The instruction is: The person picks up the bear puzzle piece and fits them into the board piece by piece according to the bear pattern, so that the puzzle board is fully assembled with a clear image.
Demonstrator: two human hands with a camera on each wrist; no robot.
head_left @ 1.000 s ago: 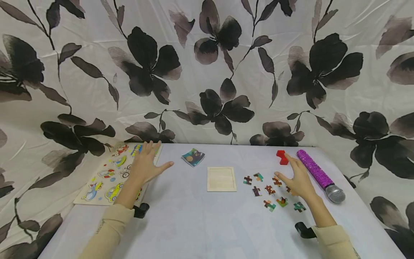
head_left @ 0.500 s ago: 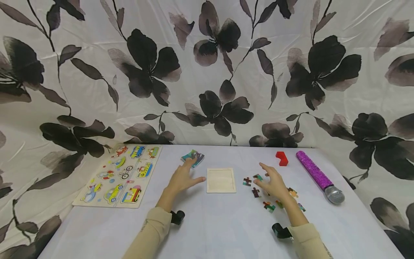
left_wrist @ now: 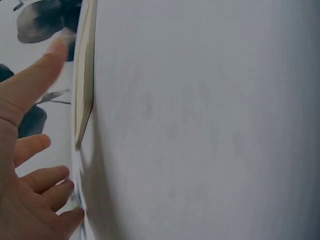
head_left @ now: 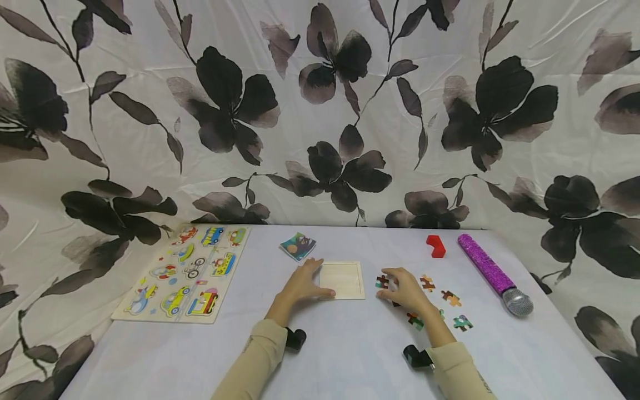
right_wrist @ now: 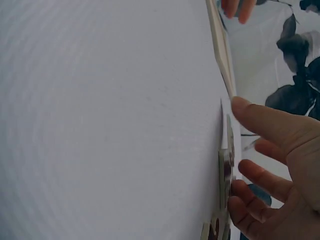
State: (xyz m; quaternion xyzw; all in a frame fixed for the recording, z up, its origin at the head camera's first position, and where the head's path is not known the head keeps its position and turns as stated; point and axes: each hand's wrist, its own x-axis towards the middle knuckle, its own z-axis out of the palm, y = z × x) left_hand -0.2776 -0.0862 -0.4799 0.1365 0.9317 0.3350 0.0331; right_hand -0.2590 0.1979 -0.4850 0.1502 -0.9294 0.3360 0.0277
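My left hand (head_left: pixel 302 282) is at the left side of a small square wooden tray (head_left: pixel 342 280), thumb and fingers spread, with its fingertips overlapping the tray's edge. The left wrist view shows the tray's side (left_wrist: pixel 86 75) beyond that thumb. My right hand (head_left: pixel 407 291) hovers over loose jigsaw pieces right of the tray, thumb and fingers apart around a dark piece (head_left: pixel 382 282). In the right wrist view, its curved fingers are close above several pieces (right_wrist: pixel 225 172). Other pieces, such as an orange-brown one (head_left: pixel 451 298) and a green one (head_left: pixel 463 323), lie around it; some are hidden beneath the hand.
A vehicle picture board (head_left: pixel 185 278) lies on the left. Behind the tray is a small picture card (head_left: pixel 298 246). At the right are a red angular block (head_left: pixel 435 246) and a purple glittery microphone (head_left: pixel 487 266). A floral cloth (head_left: pixel 320 111) hangs along the back edge.
My left hand has moved right from over the picture board, past the card, to the tray. My right hand has moved left from near the red block to the pieces nearest the tray.
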